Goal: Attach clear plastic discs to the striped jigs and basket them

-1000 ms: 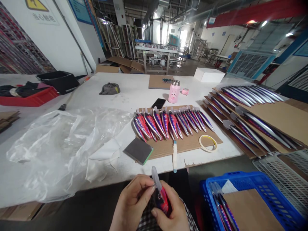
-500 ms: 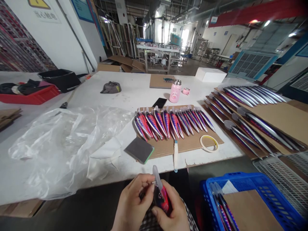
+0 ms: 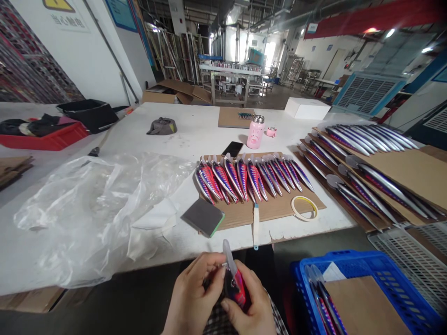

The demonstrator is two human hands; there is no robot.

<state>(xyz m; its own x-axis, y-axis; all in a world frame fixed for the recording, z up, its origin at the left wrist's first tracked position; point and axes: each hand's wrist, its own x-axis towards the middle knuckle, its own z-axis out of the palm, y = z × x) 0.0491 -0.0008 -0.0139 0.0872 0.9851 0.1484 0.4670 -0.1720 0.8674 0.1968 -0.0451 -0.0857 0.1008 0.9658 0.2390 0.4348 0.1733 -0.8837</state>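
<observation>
Both my hands hold one red and purple fishing lure (image 3: 234, 279) low in front of me, below the table edge. My right hand (image 3: 250, 307) wraps round its body. My left hand (image 3: 194, 298) pinches near its clear plastic lip, which points up. On the white table (image 3: 195, 132) just ahead, a row of several matching lures (image 3: 251, 174) lies on a cardboard sheet (image 3: 275, 209).
A grey sanding block (image 3: 203, 217), a white-handled tool (image 3: 256, 227) and a tape ring (image 3: 304, 208) lie near the table's front edge. Crumpled clear plastic (image 3: 94, 204) covers the left. More lures on stacked cardboard (image 3: 370, 167) sit right; a blue crate (image 3: 363, 288) stands lower right.
My hands and the lure stay almost still; the view shifts slightly.
</observation>
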